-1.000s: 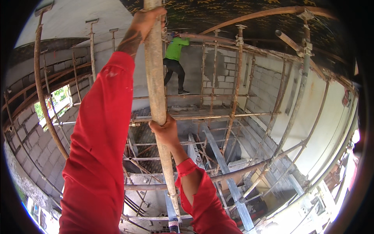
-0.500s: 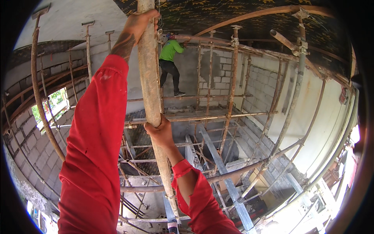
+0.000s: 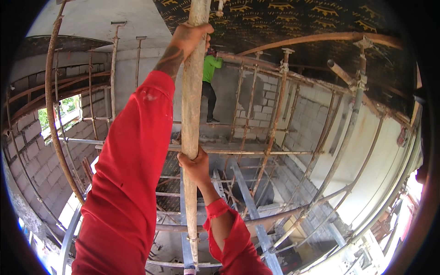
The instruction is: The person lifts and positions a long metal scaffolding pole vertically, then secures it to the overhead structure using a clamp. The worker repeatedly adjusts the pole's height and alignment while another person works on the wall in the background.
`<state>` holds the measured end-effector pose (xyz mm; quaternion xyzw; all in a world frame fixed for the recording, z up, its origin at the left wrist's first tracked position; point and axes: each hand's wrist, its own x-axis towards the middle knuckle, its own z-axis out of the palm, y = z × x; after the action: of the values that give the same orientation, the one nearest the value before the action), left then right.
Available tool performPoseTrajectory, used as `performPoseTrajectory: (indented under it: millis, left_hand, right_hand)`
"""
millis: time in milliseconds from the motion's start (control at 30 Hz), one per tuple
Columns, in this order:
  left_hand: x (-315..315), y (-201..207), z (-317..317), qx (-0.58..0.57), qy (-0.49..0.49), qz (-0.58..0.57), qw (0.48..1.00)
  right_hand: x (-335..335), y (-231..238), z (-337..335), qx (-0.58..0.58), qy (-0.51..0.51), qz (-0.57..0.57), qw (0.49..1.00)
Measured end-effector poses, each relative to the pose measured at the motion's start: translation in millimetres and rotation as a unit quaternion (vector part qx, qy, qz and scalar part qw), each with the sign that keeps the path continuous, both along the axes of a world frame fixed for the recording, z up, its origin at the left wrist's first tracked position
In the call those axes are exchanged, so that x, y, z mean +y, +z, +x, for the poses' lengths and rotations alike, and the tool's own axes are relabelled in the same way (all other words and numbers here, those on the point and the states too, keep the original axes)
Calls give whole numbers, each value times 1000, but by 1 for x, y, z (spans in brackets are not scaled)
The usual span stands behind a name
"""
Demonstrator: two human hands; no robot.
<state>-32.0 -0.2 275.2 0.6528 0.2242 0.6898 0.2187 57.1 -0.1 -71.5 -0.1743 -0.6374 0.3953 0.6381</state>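
A long, rusty steel pole (image 3: 190, 110) rises almost upright in front of me, from low in the view past the top edge. My left hand (image 3: 189, 37) is wrapped around it high up, arm stretched overhead. Lower down, at about the middle of the view, my right hand (image 3: 196, 166) is closed around the same pole, its thumb across the front. Both arms wear red sleeves; the right cuff is torn open. The pole's upper end is out of view. Below my right hand it narrows to a thinner part.
Scaffold pipes (image 3: 274, 114) stand and cross all around, with metal planks (image 3: 256, 211) below. A co-worker in a green shirt (image 3: 211, 68) stands on the scaffold ahead, arms raised. Dark printed ceiling panels (image 3: 293, 23) hang overhead. Block walls (image 3: 39, 160) stand at the sides.
The pole has swung to a more upright stance and moved right, with both hands still closed around it. My view has shifted slightly, and the co-worker appears a little farther right.
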Motion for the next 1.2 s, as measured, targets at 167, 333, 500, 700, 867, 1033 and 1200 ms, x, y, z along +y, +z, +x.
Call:
performPoseTrajectory:
  millis: [167,333,500,700,867,1033,1200]
  left_hand:
    - [-8,1,-1,9,-28,3,1000]
    - [-15,-1,2,-3,-37,-3,999]
    - [-12,-1,1,-1,-49,7,999]
    - [-2,2,0,-13,-61,-2,998]
    - [-3,1,-1,-2,-57,3,998]
    - [-9,0,0,-2,-54,9,999]
    - [-11,-1,-1,12,-47,11,999]
  right_hand:
    - [-4,1,-2,8,-2,-14,1000]
    - [-1,-2,-3,18,20,-7,1000]
    - [3,-5,-3,24,31,0,999]
    - [-1,-2,-2,18,20,0,1000]
    - [-4,-1,-2,16,18,2,1000]
    - [-2,-2,-3,22,21,3,1000]
    - [0,-4,-2,24,30,6,999]
